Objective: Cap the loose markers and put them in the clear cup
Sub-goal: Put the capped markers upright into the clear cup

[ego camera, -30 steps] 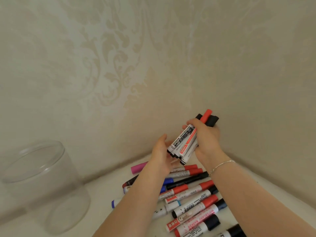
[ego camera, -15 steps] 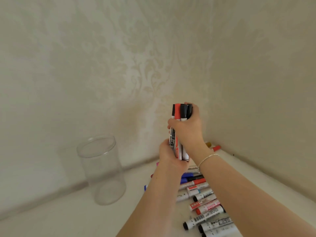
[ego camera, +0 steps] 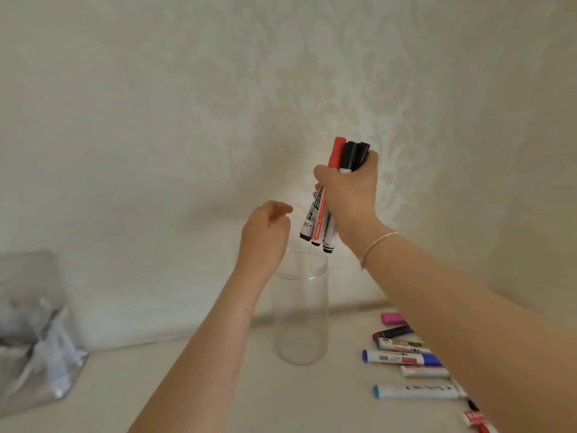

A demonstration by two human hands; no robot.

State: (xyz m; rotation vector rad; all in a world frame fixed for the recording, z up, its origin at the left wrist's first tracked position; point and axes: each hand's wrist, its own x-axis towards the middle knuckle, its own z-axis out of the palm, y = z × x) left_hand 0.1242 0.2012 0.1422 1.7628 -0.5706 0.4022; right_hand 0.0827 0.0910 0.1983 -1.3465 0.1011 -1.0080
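- A crumpled clear plastic bag [ego camera: 37, 332] lies at the far left against the wall, well apart from the work.
- The left hand [ego camera: 265, 235] hovers beside the rim of the clear cup [ego camera: 300, 310], fingers loosely curled and holding nothing; I judge it is placed there to steady the cup or guide the markers in.
- The cup stands upright, mouth up, seemingly with nothing in it.
- The right hand [ego camera: 346, 192] wraps its fingers round a bundle of capped markers [ego camera: 327, 201], held just above the cup's mouth. Their long axes run near vertical, red and black caps up, butt ends down toward the opening, probably so they drop in together.
- More loose markers [ego camera: 406, 359] lie on the table [ego camera: 187, 370] at right, mostly crosswise, partly hidden by the right forearm.
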